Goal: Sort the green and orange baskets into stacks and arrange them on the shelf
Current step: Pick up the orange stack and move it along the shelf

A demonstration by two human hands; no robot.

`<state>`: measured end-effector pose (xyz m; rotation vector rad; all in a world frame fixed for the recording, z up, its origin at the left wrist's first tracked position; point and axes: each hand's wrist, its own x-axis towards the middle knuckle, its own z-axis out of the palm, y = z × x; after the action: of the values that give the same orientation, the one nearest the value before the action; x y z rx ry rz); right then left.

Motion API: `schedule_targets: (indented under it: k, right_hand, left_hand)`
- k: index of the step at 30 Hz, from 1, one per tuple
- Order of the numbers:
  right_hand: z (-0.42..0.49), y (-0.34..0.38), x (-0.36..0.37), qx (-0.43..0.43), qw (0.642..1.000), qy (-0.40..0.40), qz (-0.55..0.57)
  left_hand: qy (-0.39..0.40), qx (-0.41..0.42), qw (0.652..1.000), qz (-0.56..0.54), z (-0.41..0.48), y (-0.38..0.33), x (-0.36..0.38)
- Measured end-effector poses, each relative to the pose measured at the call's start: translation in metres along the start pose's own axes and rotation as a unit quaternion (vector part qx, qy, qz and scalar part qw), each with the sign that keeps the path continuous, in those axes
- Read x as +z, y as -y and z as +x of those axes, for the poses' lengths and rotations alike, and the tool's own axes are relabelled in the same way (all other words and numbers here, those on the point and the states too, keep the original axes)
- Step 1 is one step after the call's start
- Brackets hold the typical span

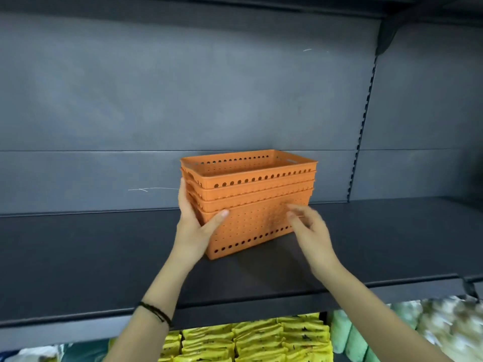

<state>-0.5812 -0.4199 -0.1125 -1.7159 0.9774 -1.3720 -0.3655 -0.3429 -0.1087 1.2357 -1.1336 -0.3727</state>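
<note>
A stack of several orange perforated baskets stands on the dark shelf, near its middle and turned a little askew. My left hand grips the stack's near left corner, thumb across the front wall and fingers along the left end. My right hand is blurred in front of the stack's right part, its fingers spread and loose, at or just off the front wall and holding nothing. No green basket is in view.
The shelf's dark back panel rises behind the stack, with a slotted upright at the right. Bare shelf surface lies to both sides. Below the shelf's front edge are yellow packets and pale green rolls.
</note>
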Motion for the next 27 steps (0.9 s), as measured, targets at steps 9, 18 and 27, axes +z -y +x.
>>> schedule_targets:
  k: [9,18,27]
  right_hand:
    - [0.028,-0.006,-0.032,0.137,0.989,0.031,0.036]
    - [0.022,0.006,0.008,0.055,0.983,0.129,0.117]
    - [-0.015,0.019,0.034,-0.002,0.999,-0.032,0.031]
  left_hand:
    - [-0.129,-0.191,0.971,-0.062,0.006,0.024,-0.034]
    - [-0.088,-0.2,0.976,-0.004,-0.01,-0.005,-0.02]
    - [-0.153,-0.204,0.967,-0.028,-0.03,-0.008,-0.057]
